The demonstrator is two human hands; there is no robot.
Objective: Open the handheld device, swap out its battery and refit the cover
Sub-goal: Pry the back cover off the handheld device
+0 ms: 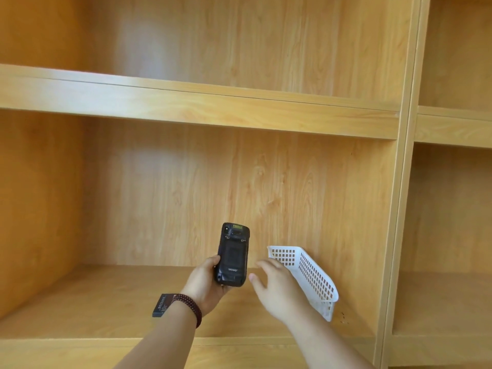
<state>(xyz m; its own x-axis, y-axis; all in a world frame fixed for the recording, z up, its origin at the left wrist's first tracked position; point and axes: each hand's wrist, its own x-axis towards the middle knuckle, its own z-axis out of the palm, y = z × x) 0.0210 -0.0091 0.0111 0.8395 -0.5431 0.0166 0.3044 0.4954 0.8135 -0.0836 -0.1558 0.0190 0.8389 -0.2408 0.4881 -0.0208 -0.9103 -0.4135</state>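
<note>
My left hand (203, 284) grips the lower end of a black handheld device (233, 253), holding it upright with its back cover facing me. The cover sits on the device. My right hand (277, 286) hovers just right of the device, fingers spread and relaxed, holding nothing. A dark flat battery (161, 306) with a label lies on the wooden shelf (106, 302), partly hidden behind my left wrist, which wears a dark bead bracelet.
A white perforated plastic basket (311, 275) stands on the shelf behind my right hand, near the right upright. The shelf board above (199, 107) and a vertical divider (399, 209) enclose the bay. More shelf bays lie to the right.
</note>
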